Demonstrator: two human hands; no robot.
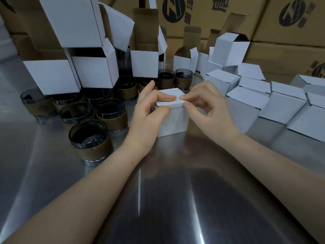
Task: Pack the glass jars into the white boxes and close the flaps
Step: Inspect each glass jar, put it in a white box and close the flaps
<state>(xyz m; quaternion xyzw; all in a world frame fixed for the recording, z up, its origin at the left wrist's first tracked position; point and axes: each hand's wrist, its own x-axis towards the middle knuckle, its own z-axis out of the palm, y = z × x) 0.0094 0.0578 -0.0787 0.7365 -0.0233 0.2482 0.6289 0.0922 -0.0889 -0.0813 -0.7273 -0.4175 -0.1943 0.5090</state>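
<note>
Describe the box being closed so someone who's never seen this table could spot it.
On the steel table, glass jars stand left and closed white boxes lie right. Between them sits one white box, the only one with a left hand and a right hand pinching its lid.

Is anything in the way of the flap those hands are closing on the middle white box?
Nothing visible does. The left hand and right hand pinch the top flap of the white box, and the flap lies almost flat. The inside is hidden.
</note>
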